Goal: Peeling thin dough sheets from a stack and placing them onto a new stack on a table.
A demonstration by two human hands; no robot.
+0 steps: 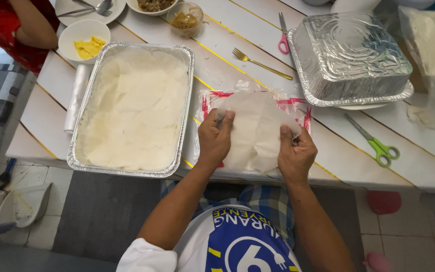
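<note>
Both my hands hold a thin, pale round wrapper sheet [255, 128] above its clear plastic packet with red edging [298, 107] at the table's near edge. My left hand [215, 138] pinches the sheet's left side with the thumb on top. My right hand [294, 153] pinches its right edge. To the left lies a large foil tray [79, 153], its inside lined with overlapping pale sheets [134, 106].
An upturned foil tray [348, 53] stands at the back right. Green-handled scissors [376, 143], pink-handled scissors [283, 35] and a gold fork [260, 63] lie on the white slatted table [429, 161]. Bowls [84, 40], a plastic roll [75, 98] and another person's arm [31, 25] are at the far left.
</note>
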